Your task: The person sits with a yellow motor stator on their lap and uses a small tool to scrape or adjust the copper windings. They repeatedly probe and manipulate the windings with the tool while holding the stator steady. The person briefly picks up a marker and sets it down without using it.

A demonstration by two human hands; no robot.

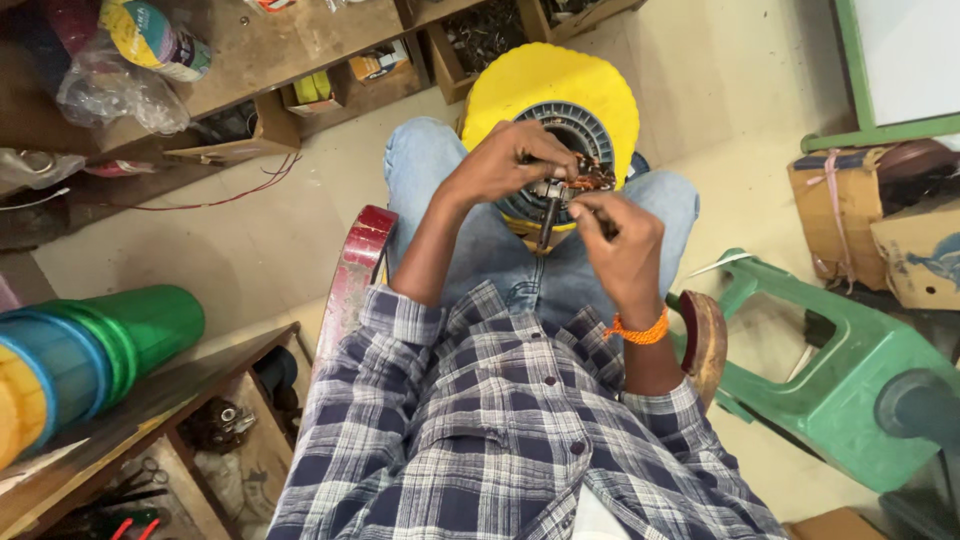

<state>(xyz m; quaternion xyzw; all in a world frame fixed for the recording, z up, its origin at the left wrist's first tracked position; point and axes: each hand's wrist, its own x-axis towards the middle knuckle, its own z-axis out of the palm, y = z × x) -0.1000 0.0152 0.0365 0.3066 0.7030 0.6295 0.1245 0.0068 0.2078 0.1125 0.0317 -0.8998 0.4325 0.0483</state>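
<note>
Left hand (505, 160): we curl our fingers over the stator's rim.
Right hand (622, 245): we pinch a dark screwdriver (548, 222) — tip up at the windings.
Stator (560, 125): grey ring with copper coils, on a yellow stool (500, 95) between our knees.
Packages: brown cardboard box (835, 215) tied with pink string at right — small yellow carton (378, 62) on the wooden shelf.

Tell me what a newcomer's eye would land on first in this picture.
First, the bright yellow stool at top centre, with a round grey motor part and its copper wire held against it between the person's knees. Both hands meet there: the left hand grips the part, the right hand works beside a dark tool. Next come the stacked green and blue plastic tubs at the left edge and the green frame at lower right.
</note>
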